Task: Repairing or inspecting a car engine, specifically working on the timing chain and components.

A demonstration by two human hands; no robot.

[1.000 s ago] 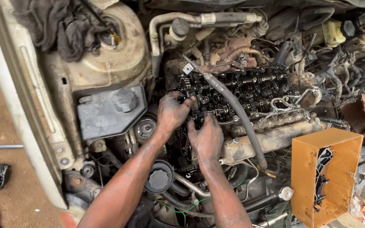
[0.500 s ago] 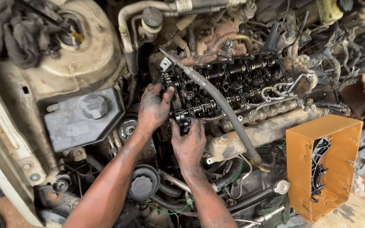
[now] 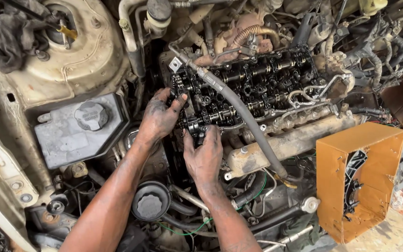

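Open engine bay, seen from above. Left hand (image 3: 160, 116) rests spread against the near-left end of the exposed cylinder head (image 3: 248, 86); right hand (image 3: 204, 154) is closed around a small dark part (image 3: 196, 128) there. Sound technique: steady grip, fingers kept clear of the grey hose (image 3: 243, 116) crossing just right.

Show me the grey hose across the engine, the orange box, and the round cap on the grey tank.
grey hose (image 3: 239, 109), head view, middle of its length.
orange box (image 3: 334, 186), head view, front wall.
round cap (image 3: 91, 116), head view, top face.
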